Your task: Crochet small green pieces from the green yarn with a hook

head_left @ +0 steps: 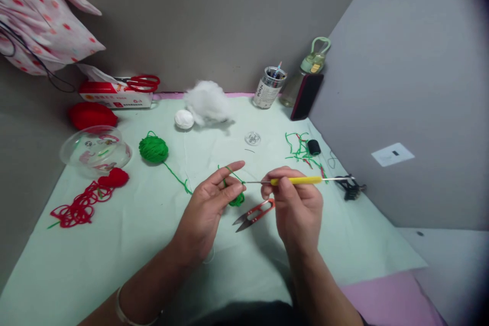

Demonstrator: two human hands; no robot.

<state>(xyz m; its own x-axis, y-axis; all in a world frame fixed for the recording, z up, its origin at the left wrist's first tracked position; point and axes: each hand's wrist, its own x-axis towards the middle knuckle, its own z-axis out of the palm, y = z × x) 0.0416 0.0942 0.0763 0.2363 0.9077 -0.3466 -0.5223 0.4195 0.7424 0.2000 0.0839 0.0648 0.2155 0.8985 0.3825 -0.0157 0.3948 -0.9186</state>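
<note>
In my left hand (208, 201) is a small green crocheted piece (237, 199), pinched between thumb and fingers, with green yarn looped over the raised index finger. My right hand (300, 204) grips the yellow handle of a crochet hook (296, 181); the hook's metal tip meets the green yarn at the left fingertips. Below the hook, partly behind my right hand, lie orange-handled thread snips (254, 215). A green yarn ball (153, 148) rests to the left, its strand running towards my left hand. Part of the green piece is hidden by my fingers.
White stuffing (209, 103) and a white yarn ball (184, 119) sit at the back. Red yarn (78, 209) and a clear plastic bowl (95, 150) are left. Yarn scraps (300, 150), a black spool (314, 147), a phone (306, 97) and a hair clip (349, 187) are right.
</note>
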